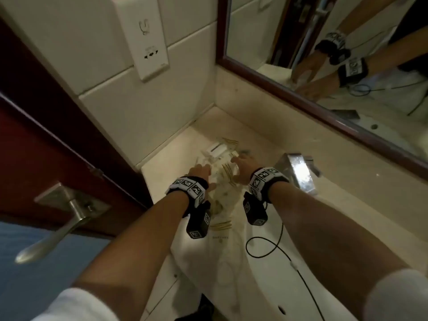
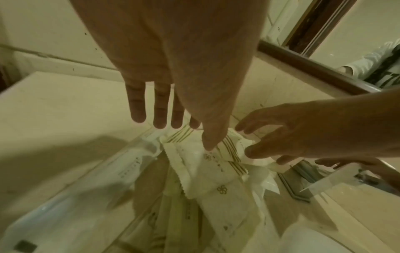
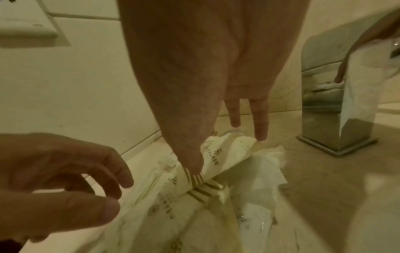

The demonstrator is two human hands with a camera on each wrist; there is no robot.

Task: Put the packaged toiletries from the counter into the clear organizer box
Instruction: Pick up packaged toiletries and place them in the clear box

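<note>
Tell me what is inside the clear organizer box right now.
The clear organizer box holds a pile of white packaged toiletries with gold stripes and a flower logo, some overlapping. Both hands hover above them. What lies beneath the top packets, and how many there are, is hidden.

- Head view: from above, facing forward and down over both forearms onto the counter (image 1: 266, 144), the mirror (image 1: 347, 54) on the right, the door handle (image 1: 67, 216) on the left.
- Left wrist view: close along the left hand (image 2: 173, 59), down into the clear organizer box (image 2: 138, 150).
- Right wrist view: close along the right hand (image 3: 205, 68), the faucet (image 3: 331, 102) to its right.
- Shared by all three: both hands over the packaged toiletries (image 2: 207, 164).
</note>
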